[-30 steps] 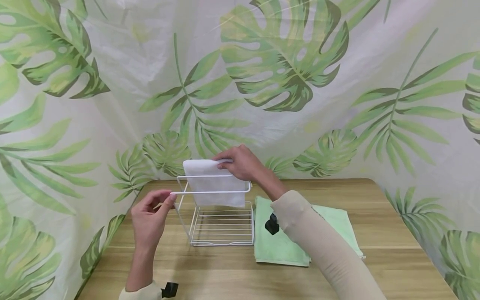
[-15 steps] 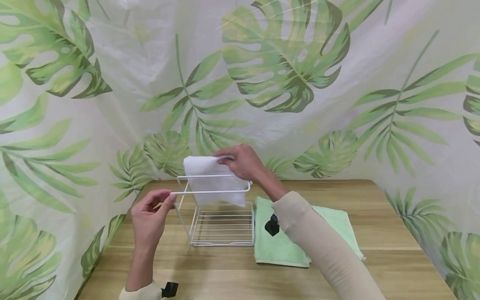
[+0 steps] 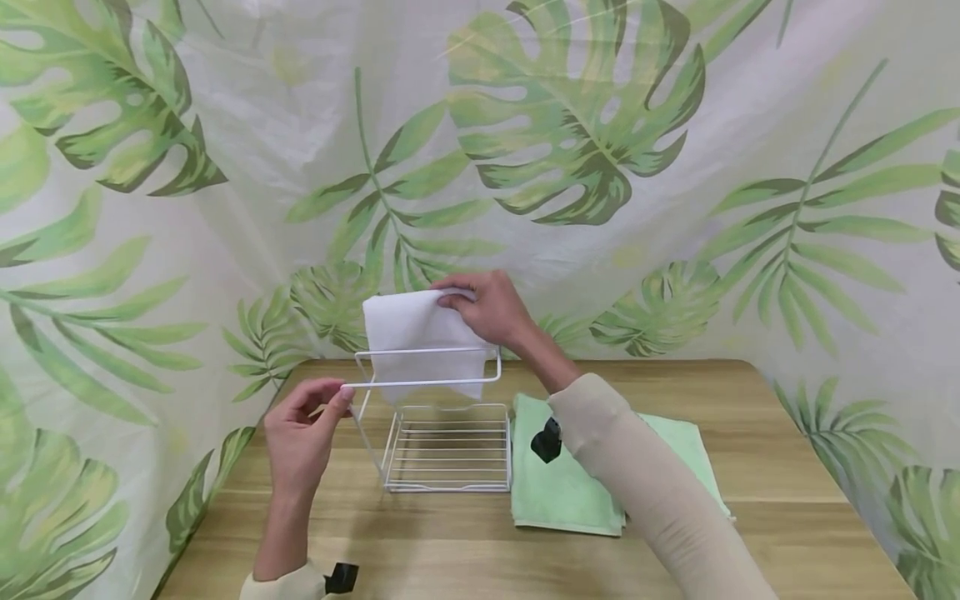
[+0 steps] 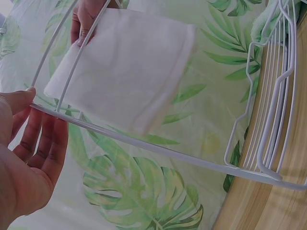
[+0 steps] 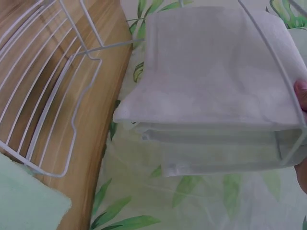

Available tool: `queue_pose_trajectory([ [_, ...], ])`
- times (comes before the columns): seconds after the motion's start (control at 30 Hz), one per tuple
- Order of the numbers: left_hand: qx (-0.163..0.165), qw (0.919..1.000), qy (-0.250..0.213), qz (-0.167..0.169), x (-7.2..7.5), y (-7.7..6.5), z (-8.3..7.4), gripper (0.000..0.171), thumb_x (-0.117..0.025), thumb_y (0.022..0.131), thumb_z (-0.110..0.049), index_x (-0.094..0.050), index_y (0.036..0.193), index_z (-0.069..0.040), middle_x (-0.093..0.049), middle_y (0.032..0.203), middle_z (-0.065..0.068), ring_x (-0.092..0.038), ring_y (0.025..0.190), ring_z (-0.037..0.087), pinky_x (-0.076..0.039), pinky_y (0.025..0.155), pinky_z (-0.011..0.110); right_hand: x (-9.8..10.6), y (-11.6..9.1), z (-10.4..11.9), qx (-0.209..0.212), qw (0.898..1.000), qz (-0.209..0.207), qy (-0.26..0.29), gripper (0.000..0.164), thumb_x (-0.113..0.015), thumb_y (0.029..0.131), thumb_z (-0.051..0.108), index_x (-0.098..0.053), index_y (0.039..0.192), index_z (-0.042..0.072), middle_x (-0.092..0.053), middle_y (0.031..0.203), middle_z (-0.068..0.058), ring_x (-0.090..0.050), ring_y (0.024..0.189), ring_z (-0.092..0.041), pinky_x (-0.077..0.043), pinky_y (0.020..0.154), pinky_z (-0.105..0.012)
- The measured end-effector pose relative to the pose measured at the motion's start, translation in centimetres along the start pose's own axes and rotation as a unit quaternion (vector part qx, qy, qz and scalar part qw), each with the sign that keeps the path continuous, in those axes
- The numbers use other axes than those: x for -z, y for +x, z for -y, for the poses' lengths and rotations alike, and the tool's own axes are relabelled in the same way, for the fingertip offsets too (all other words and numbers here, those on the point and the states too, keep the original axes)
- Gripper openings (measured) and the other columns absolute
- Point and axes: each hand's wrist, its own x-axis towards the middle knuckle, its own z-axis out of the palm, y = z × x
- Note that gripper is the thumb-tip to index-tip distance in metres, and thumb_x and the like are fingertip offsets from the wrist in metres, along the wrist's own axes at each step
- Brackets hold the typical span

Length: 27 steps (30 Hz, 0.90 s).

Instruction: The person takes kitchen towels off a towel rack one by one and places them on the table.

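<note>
A white wire rack (image 3: 450,487) stands on the table, with two bars at its top and a slatted base. At its upper left corner my left hand (image 3: 298,433) pinches the wire between thumb and fingers, as the left wrist view also shows. My right hand (image 3: 491,308) pinches the top edge of a folded white towel (image 3: 412,321) behind the rack's front top bar. The towel hangs down, its lower part seen through the top bars and its lower edge above the base. In the right wrist view the towel's layers (image 5: 216,72) hang apart at the bottom.
A folded light green towel (image 3: 566,492) lies right of the rack, partly under the right forearm. The wooden table (image 3: 780,467) meets a leaf-patterned curtain (image 3: 300,125) behind and at the sides.
My right hand has risen, lifting the white towel higher above the rack's top bars; its lower edge has come up too. My left hand stays at the rack's corner.
</note>
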Motion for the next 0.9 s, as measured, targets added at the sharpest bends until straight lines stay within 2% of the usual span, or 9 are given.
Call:
queue_pose_trajectory([
  [0.6, -0.002, 0.9999, -0.015, 0.002, 0.1, 0.1, 0.0, 0.015, -0.077, 0.090, 0.015, -0.071, 0.102, 0.018, -0.077, 0.087, -0.004, -0.074, 0.074, 0.004, -0.065, 0.064, 0.018, 3.1, 2.5, 3.4, 0.046, 0.998, -0.033, 0.018, 0.016, -0.080, 0.097, 0.009, -0.085, 0.113, 0.010, -0.084, 0.113, -0.006, -0.080, 0.110, -0.019, -0.065, 0.090, -0.030],
  [0.9, 0.008, 0.9999, -0.009, 0.000, 0.0, 0.1, -0.1, 0.015, -0.078, 0.091, 0.012, -0.071, 0.103, 0.017, -0.077, 0.087, -0.003, -0.074, 0.074, 0.005, -0.066, 0.065, 0.019, 4.9, 3.2, 4.9, 0.035, 0.998, -0.048, 0.026, 0.017, -0.079, 0.098, 0.009, -0.084, 0.113, 0.009, -0.083, 0.114, -0.007, -0.080, 0.109, -0.019, -0.064, 0.086, -0.030],
])
